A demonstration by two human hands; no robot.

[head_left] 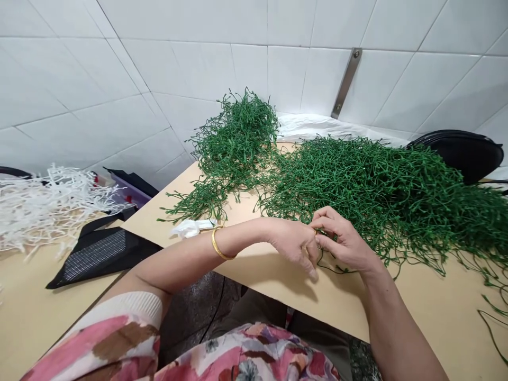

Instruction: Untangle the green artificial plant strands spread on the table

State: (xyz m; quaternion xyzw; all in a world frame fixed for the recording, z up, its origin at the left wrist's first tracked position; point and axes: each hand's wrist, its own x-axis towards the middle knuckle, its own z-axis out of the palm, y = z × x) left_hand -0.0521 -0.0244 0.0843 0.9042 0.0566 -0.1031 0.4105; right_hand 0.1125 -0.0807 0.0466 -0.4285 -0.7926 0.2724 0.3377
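Over the table's front part, my left hand (293, 242) and my right hand (342, 242) meet at the fingertips. A thin green plastic strand (335, 271) comes out from between them and loops below my right hand. Both hands are closed, pinching at the strand; its gripped part is hidden by the fingers. My left hand bends down at the wrist, its other fingers hanging loosely. Right behind the hands lies a large tangled heap of green strands (349, 174) with small knobbed ends. A second, taller green heap (238, 132) stands farther back to the left.
A crumpled white plastic piece (192, 227) lies by my left forearm. On the left table are a pile of white branching strands (51, 203) and a black mesh-panelled piece (99, 254). A black rounded case (460, 151) stands behind at right, before the tiled wall (210, 69).
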